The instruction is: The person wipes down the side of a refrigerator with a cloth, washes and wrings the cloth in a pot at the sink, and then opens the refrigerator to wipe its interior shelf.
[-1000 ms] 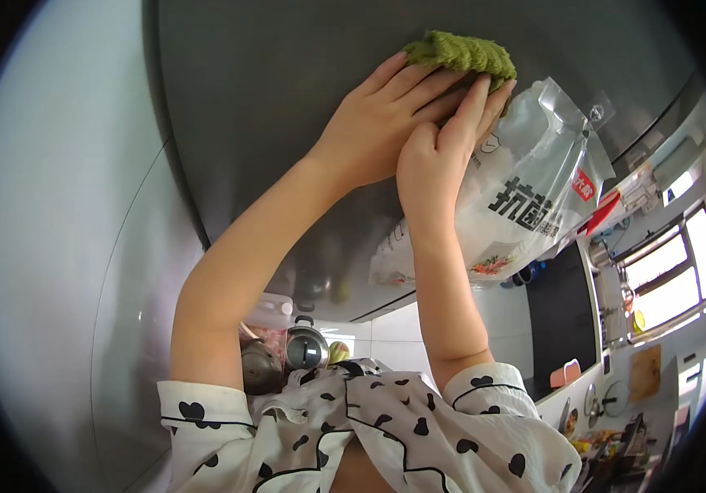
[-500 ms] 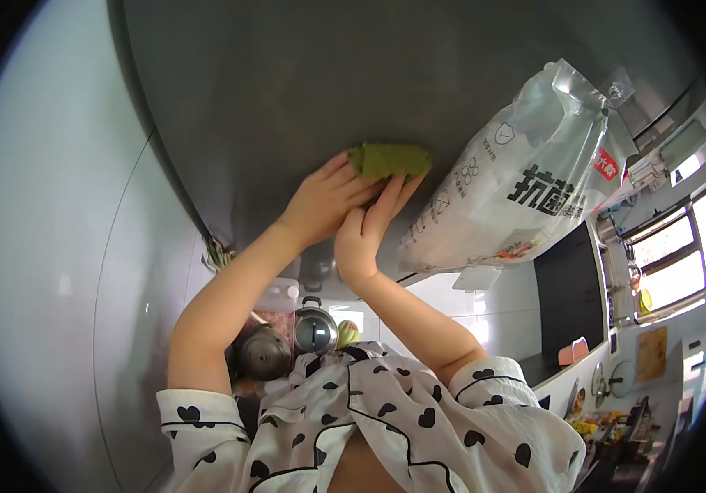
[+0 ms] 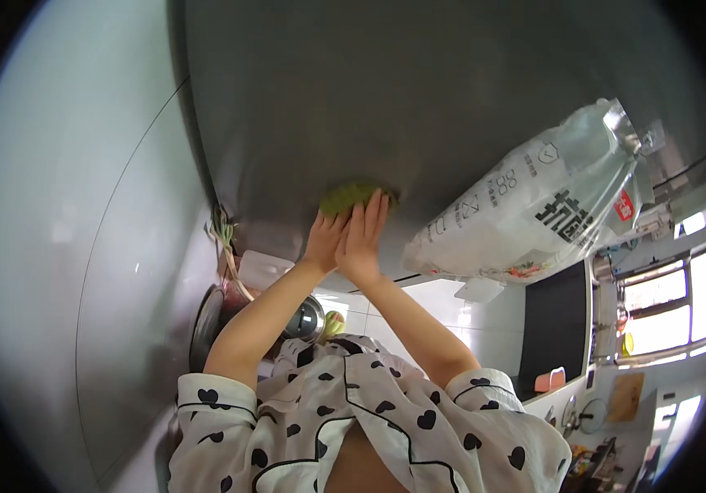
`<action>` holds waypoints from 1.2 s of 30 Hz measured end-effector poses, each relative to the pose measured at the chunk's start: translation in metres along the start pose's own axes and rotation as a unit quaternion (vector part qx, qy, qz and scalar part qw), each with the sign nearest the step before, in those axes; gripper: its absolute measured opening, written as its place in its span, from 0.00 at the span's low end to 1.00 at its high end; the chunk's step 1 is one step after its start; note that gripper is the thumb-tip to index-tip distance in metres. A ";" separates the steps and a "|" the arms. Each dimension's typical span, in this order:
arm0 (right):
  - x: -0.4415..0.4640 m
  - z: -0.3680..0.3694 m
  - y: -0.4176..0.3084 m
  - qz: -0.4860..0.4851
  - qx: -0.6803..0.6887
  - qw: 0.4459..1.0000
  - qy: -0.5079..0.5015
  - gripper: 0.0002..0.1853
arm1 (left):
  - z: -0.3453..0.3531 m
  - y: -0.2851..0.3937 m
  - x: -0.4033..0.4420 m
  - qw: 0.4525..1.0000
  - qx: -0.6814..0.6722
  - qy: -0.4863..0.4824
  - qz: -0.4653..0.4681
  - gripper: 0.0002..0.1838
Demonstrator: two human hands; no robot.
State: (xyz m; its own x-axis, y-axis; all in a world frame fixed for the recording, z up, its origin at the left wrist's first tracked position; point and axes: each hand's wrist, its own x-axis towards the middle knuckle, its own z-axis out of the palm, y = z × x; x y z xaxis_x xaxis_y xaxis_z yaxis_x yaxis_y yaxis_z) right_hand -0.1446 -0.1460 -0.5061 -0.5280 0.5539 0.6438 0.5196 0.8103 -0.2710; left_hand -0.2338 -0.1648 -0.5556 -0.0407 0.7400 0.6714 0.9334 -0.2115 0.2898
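Presses a green cloth (image 3: 353, 197) against a dark grey surface (image 3: 451, 74), just above the middle of the frame, with 2 hands. Lays the left hand (image 3: 326, 238) on the lower left of the cloth, open, with fingers reaching up and partly hidden. Sets the right hand (image 3: 361, 237) just beside it, touching and partly overlapping it, also open, with fingers nearly straight over the cloth and not closed around it.

To the right of the hands, well apart from the cloth, shows 1 big printed plastic bag (image 3: 525, 205), slanting up to the right. At lower left, shows green onions (image 3: 223, 230) beside the pale wall (image 3: 65, 205), and 1 metal pot (image 3: 310, 320) partly behind the left forearm. At right, shows a window (image 3: 669, 308), with 1 pink container (image 3: 550, 379) lower down.
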 end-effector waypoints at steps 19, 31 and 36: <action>0.038 0.069 -0.031 -0.247 -0.114 0.921 -0.280 0.27 | 0.004 -0.021 -0.010 0.926 0.207 -0.024 -0.315 0.31; 0.028 0.045 -0.043 -0.188 -0.232 0.886 -0.354 0.31 | 0.003 0.011 -0.021 0.938 0.154 -0.075 -0.303 0.31; 0.044 -0.026 -0.040 -0.114 -0.129 0.968 -0.183 0.28 | -0.014 0.039 0.019 0.968 -0.013 0.099 -0.232 0.32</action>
State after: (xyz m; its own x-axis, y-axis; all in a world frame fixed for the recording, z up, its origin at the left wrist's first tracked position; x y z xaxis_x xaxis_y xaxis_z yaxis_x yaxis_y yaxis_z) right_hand -0.1713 -0.1588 -0.4486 -0.8265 0.4357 0.3566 0.4877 0.8705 0.0667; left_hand -0.2029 -0.1676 -0.5217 -0.5224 0.6236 0.5815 0.7894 0.0959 0.6063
